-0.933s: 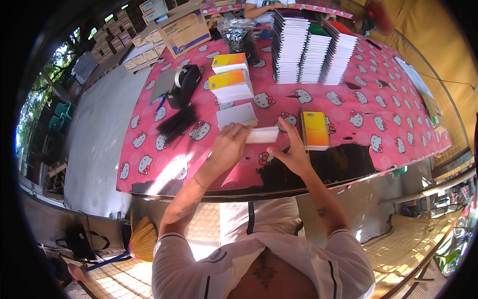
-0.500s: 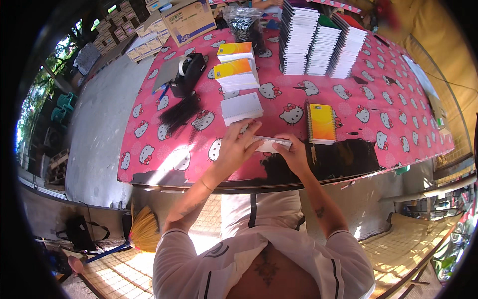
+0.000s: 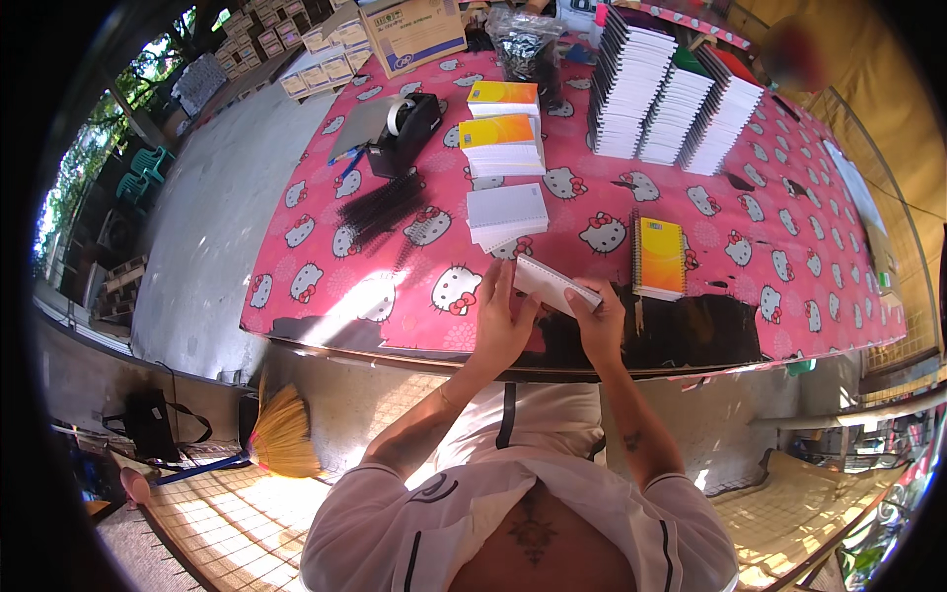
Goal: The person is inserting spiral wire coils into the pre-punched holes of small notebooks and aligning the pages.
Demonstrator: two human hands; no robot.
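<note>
**Desk:** What's changed, & what of it?

**Photog:** White paper pad [image 3: 554,284], held over the near edge of the pink-covered tabletop [image 3: 419,333], sits at a steeper slant than a moment ago, when it lay nearly level L to R. Both hands are at it, as they were then; I'd read that as squaring or checking its pages, w/ the pad still unbound.

**Desk:** Fingers?

**Photog:** R hand [image 3: 602,321] pinches the pad's R end, thumb on top. L hand [image 3: 501,331] has its fingers stretched up along the L end, thumb at the near long edge; can't tell how firm that grip is.

**Desk:** Which way's it pointing?

**Photog:** Long axis runs diag., far-L to near-R. Far-L end aims toward the white card stack [image 3: 506,209], just beyond; near-R end stops short of the yellow notebook [image 3: 659,255]. What looks like a row of punched holes follows the far long edge. Can't tell if the pad's underside touches the tabletop.
</note>
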